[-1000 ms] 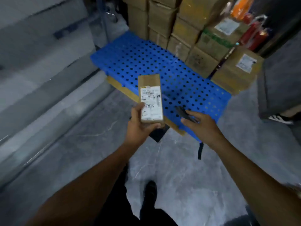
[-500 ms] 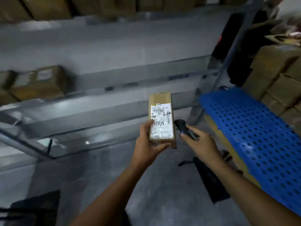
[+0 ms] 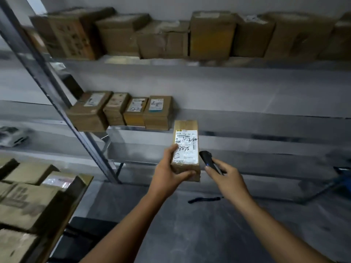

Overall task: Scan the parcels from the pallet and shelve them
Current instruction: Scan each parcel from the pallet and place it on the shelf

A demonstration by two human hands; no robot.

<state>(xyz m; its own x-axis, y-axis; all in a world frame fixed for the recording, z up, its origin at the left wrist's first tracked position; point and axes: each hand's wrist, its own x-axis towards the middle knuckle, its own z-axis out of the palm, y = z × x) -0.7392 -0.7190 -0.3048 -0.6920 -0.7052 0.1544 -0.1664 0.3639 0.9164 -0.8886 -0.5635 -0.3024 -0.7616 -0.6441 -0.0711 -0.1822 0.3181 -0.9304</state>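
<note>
Parcel (image 3: 185, 150) held upright in left hand (image 3: 167, 175), fingers under it; right hand (image 3: 228, 177) grips scanner (image 3: 208, 160) beside.

Wall: we note a plain pale grey wall (image 3: 247, 88) behind the shelving, mid-frame.
Rack: a metal rack (image 3: 247, 130) with flat grey shelves spans the frame's width.
Upright: its steel upright (image 3: 55, 88) slants from upper left towards centre.
Floor: we see a smooth, mottled grey concrete floor (image 3: 190, 234) at lower centre.
Unknown: a black shape (image 3: 85, 240) at lower left, which we cannot identify.
Light: dim and even, with a faint sheen on the shelf edges.
</note>
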